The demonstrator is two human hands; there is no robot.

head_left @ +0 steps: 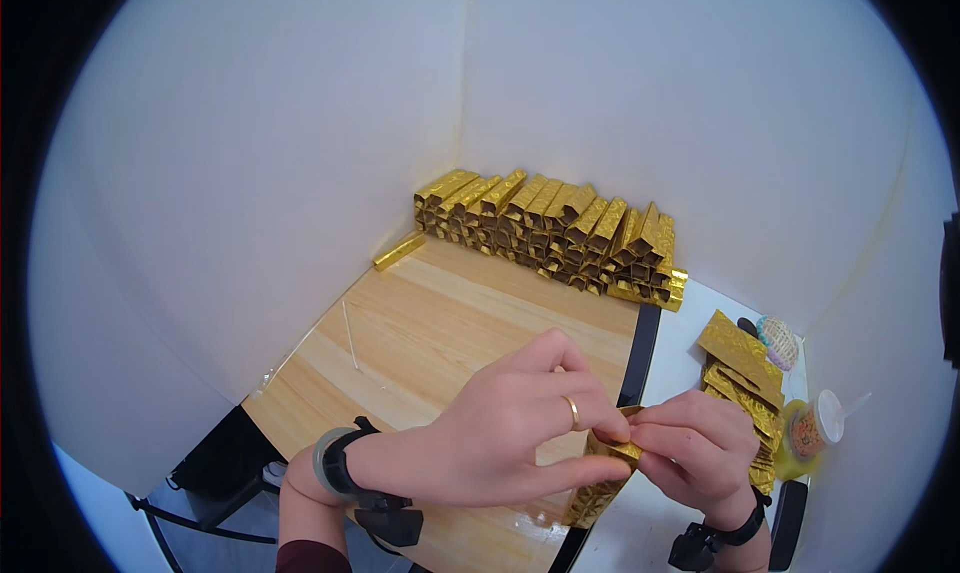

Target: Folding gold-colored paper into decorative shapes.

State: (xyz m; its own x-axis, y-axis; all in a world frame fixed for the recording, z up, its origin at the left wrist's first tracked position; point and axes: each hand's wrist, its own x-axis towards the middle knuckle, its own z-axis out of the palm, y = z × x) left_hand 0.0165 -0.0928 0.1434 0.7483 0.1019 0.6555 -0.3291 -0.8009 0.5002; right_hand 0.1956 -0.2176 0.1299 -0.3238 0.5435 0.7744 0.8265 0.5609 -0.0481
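Left hand: your left hand point(510, 428) pinches the gold foil piece point(603, 478).
Right hand: your right hand point(697, 443) pinches its other edge.
Surface: wooden tabletop point(440, 323).
Room: white walls point(250, 173).

Left hand point(500, 428) and right hand point(695, 448) pinching a gold foil sheet point(600, 483), stacked gold boxes point(555, 235) behind.

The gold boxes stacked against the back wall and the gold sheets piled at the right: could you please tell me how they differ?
The stacked gold boxes are folded into long hollow tubes, while the pile of gold sheets lies flat and unfolded. The boxes sit in rows on the wooden board by the wall; the sheets rest on the white surface beside the right hand. Both show the same embossed gold finish.
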